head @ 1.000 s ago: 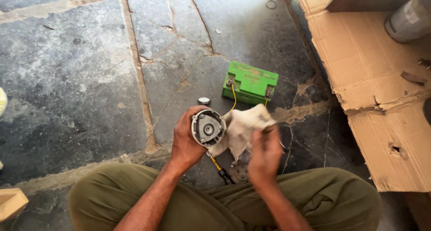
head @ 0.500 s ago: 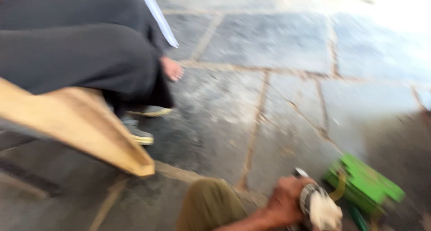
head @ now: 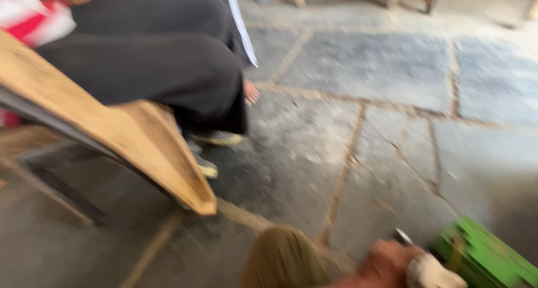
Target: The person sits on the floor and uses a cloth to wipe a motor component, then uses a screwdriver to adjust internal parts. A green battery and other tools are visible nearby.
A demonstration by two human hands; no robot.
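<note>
Of the hands, only the left hand (head: 386, 261) shows, gripping a blurred round part (head: 431, 272) beside a green box (head: 485, 255).

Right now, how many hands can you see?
1: a hand at the bottom edge, beside the green box, gripping a pale round part. The other may be out of frame.
</note>
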